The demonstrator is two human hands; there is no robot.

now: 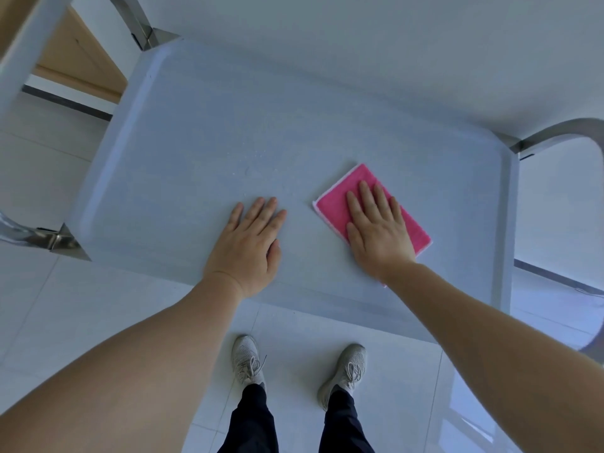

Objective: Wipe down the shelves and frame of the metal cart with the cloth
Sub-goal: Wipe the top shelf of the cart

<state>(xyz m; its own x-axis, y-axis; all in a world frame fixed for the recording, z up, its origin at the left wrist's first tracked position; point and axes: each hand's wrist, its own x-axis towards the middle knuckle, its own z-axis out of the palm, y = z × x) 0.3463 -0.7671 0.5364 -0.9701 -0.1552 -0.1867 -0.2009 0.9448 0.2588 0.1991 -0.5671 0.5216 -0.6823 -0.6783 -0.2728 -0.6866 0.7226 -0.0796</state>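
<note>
My right hand (pixel 376 233) lies flat with straight fingers on the pink cloth (pixel 333 207), pressing it to the right half of the cart's top shelf (pixel 196 132). My left hand (pixel 248 246) rests open, palm down, on the bare shelf just beside it, not touching the cloth.

the cloth (pixel 340 204) lies on the right part of the cart's top shelf (pixel 202 132), under the flat right hand (pixel 376 230). the left hand (pixel 248 246) rests flat on the shelf, left of the cloth, apart from it.
</note>
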